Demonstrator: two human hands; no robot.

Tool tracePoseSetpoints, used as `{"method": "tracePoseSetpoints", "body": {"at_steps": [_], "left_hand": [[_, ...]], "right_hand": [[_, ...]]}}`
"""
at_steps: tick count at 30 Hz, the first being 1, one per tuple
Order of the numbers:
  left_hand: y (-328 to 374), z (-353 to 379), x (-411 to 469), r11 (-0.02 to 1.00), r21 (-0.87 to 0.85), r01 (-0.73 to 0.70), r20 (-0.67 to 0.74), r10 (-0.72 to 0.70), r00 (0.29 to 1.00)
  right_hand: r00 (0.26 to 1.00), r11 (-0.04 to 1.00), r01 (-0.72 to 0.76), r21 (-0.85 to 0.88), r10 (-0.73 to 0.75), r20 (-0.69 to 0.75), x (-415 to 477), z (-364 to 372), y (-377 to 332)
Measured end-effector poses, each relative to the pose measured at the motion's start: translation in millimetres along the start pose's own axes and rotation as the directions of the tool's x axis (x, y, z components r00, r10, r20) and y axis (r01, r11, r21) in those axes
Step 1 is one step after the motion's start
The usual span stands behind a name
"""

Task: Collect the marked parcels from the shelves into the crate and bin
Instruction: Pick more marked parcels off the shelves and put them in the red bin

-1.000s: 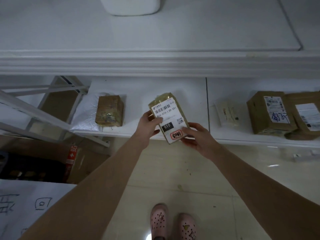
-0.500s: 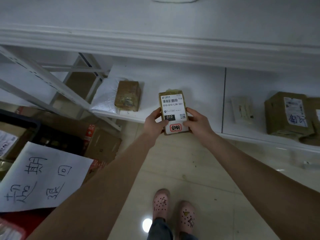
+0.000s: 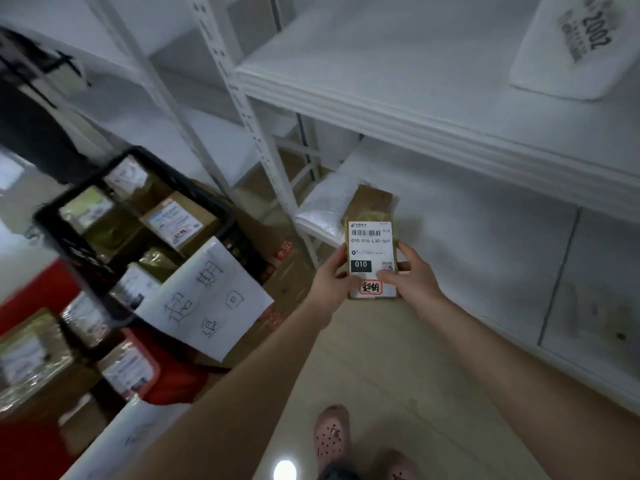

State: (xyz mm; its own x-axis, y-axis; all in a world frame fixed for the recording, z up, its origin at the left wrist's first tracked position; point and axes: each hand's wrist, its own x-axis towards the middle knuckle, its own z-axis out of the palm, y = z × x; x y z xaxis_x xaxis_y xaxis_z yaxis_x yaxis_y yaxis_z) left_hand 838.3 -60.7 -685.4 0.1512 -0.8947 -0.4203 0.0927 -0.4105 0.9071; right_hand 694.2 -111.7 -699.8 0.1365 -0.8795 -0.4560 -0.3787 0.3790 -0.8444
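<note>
- Parcel (image 3: 372,259): small brown packet with a white shipping label, right of frame centre, held in the air above the floor (image 3: 398,375) and in front of the lower shelf (image 3: 485,216). Label face is turned toward the camera; a black "010" block and a red-outlined handwritten sticker (image 3: 370,287) are legible.
- Left hand (image 3: 334,277): grip closed on the parcel's left edge, thumb over the label face.
- Right hand (image 3: 412,275): grip closed on the parcel's right edge, fingertips on the label near the lower right corner.
- Black crate (image 3: 86,251): left of frame, holding several labelled brown parcels. A white paper sign (image 3: 207,299) with handwritten characters hangs off its near edge.
- Red bin (image 3: 45,292): lower left, partly under the crate, also holding wrapped parcels; blurred.
- Second brown parcel (image 3: 372,202): lies on the lower shelf just behind the held one, beside a white padded bag (image 3: 325,206).
- White bag (image 3: 568,46): upper right, on the upper shelf, printed "2002".
- Pink perforated shoes (image 3: 330,438): bottom centre, on the floor.
</note>
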Motion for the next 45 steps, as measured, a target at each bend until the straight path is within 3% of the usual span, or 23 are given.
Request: {"method": "tracePoseSetpoints", "body": {"at_steps": [7, 14, 19, 23, 26, 29, 32, 37, 45], "left_hand": [[4, -127, -46, 0.993, -0.09, -0.072, -0.39, 0.032, 0.92], [-23, -264, -100, 0.986, -0.139, -0.089, -0.724, -0.04, 0.689], [-70, -366, -130, 0.981, -0.187, -0.044, -0.833, -0.134, 0.537], [-111, -443, -152, 0.981, -0.192, 0.032, -0.871, -0.185, 0.455], [-134, -493, -150, 0.976, -0.113, 0.189, -0.871, -0.189, 0.453], [-148, -542, -128, 0.962, -0.001, 0.274, -0.851, -0.145, 0.504], [-153, -591, -99, 0.975, -0.056, 0.214, -0.81, -0.169, 0.561], [-156, -649, -65, 0.954, -0.274, 0.119, -0.725, -0.286, 0.626], [-173, -661, -44, 0.903, -0.417, 0.1, -0.623, -0.364, 0.692]], "right_hand": [[0.961, 0.982, 0.189, -0.005, -0.184, 0.208, -22, 131, -64], [0.881, 0.923, 0.361, -0.132, -0.291, 0.373, -68, 284, -97], [0.799, 0.774, 0.537, -0.336, -0.337, 0.499, -100, 402, -104], [0.75, 0.715, 0.573, -0.401, -0.26, 0.608, -117, 493, -93], [0.788, 0.702, 0.523, -0.483, -0.181, 0.589, -111, 549, -82], [0.819, 0.674, 0.488, -0.555, -0.134, 0.558, -89, 603, -82], [0.818, 0.635, 0.504, -0.586, -0.134, 0.559, -61, 656, -93], [0.82, 0.688, 0.451, -0.569, -0.068, 0.568, -21, 723, -96], [0.776, 0.694, 0.441, -0.569, 0.024, 0.631, 7, 749, -80]]}}
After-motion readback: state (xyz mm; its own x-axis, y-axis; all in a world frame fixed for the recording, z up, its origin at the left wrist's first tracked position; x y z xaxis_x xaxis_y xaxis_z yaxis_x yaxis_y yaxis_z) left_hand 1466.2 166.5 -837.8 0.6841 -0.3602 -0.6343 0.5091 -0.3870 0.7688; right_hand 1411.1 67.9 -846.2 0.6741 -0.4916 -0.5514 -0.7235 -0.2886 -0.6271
